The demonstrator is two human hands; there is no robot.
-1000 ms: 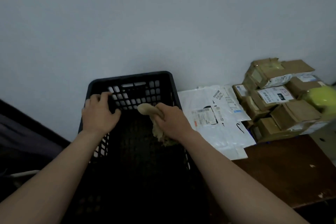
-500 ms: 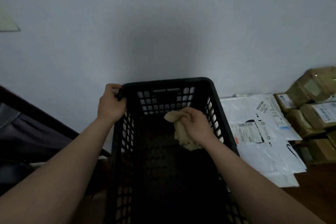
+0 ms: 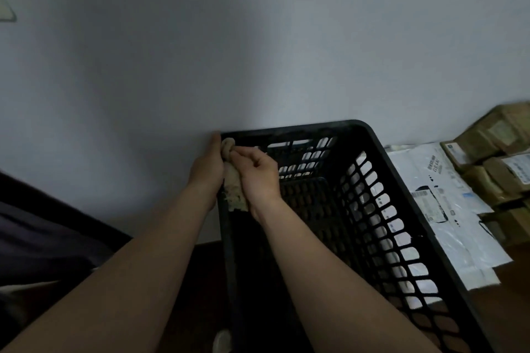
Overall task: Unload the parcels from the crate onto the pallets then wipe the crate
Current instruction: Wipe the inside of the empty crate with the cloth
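A person leans over a black plastic crate (image 3: 372, 209), seen from above their bare forearms. The crate has open lattice walls and stands with its far end against a pale grey wall (image 3: 258, 37). No parcels show inside it.

The right hand (image 3: 258, 178) reaches inside the crate at the far left corner. Its fingers are curled and bunched around a crumpled, pale yellowish cloth (image 3: 233, 192). The cloth is pressed to the inner side of the crate's left wall, just below the rim, and a ragged end hangs down under the wrist.

The left hand (image 3: 206, 169) lies against the outer side of that same wall, right at the corner, with the thumb pointing up towards the rim. The cloth sits between the two hands. The left hand's fingers are hidden behind the cloth and the rim, so I cannot tell whether they are wrapped over the edge.

To the right of the crate, white mailing bags (image 3: 436, 209) with printed labels lie flat on a brown wooden surface (image 3: 513, 281). Further right, brown cardboard boxes (image 3: 499, 157) are stacked at the picture's edge.

To the left, low down, is a dark shape (image 3: 43, 238) too dim to make out.
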